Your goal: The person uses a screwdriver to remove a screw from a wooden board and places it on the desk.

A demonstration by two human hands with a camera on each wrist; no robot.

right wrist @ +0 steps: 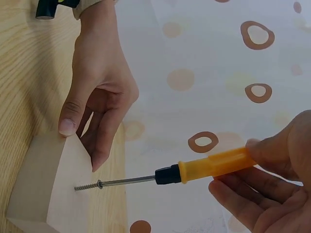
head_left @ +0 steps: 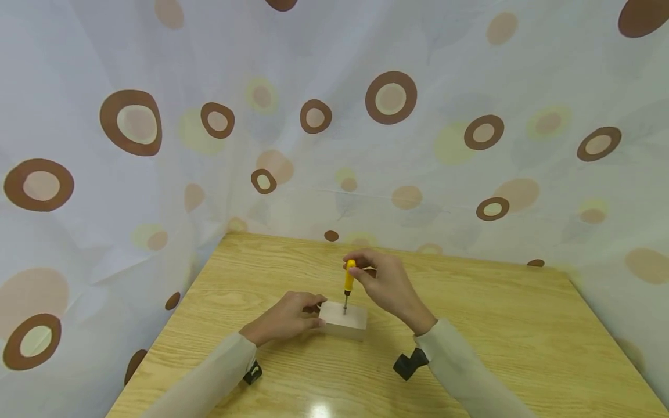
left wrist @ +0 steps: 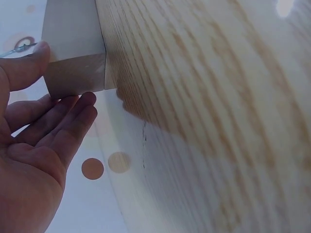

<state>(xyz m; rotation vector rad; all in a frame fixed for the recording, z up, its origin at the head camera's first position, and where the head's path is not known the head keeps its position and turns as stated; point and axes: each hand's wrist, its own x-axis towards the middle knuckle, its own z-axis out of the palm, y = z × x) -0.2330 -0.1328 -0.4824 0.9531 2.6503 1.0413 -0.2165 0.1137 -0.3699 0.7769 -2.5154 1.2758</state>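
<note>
A pale wooden block [head_left: 342, 328] lies on the wood-grain table. My left hand [head_left: 287, 318] grips the block's left end, thumb on the near side and fingers on the far side. From the block's top face a screw [right wrist: 87, 186] stands up, its threads partly showing. The tip of a screwdriver [right wrist: 199, 169] with a yellow handle and black collar meets the screw head. My right hand [head_left: 384, 284] pinches the handle near its top, and the tool stands nearly upright. In the left wrist view, the thumb [left wrist: 29, 65] touches the block's edge.
The wood-grain table [head_left: 496, 337] reaches back to a pale curtain [head_left: 334, 151] with brown and beige spots, which also hangs at both sides. A black wrist camera [head_left: 410, 364] sits below the right sleeve, and another dark one [head_left: 253, 373] by the left cuff.
</note>
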